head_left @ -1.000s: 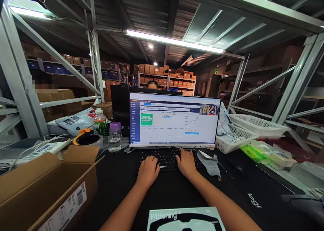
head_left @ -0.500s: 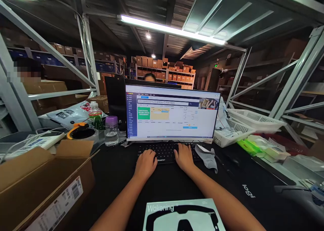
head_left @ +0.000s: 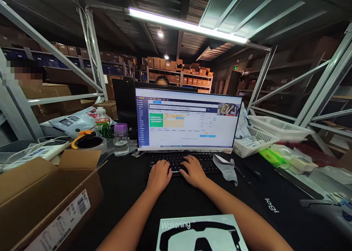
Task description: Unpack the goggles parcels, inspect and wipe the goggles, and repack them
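My left hand (head_left: 160, 174) rests on the left part of a black keyboard (head_left: 176, 165), its fingers bent over the keys. On the right part lies my right hand (head_left: 193, 170), fingers spread and thumb reaching toward the middle. Neither hand holds anything. Behind the keyboard a lit monitor (head_left: 181, 133) shows a web page with a search bar and a green block. Between my forearms sits a pale box (head_left: 202, 231) printed "Wakening" with a picture of goggles. A grey cloth (head_left: 227, 169) lies just right of the keyboard.
An open cardboard box (head_left: 52, 203) with a label stands at left. Behind it are a tape roll (head_left: 89, 140), a purple-lidded bottle (head_left: 121, 139) and a drink bottle (head_left: 103, 121). White baskets (head_left: 254, 143) stand at right, beside a black mouse (head_left: 256, 173). Two people are partly visible beyond the desk.
My right hand has shifted left along the keyboard, toward my left hand. The left hand stays in nearly the same place. The view has tilted slightly.
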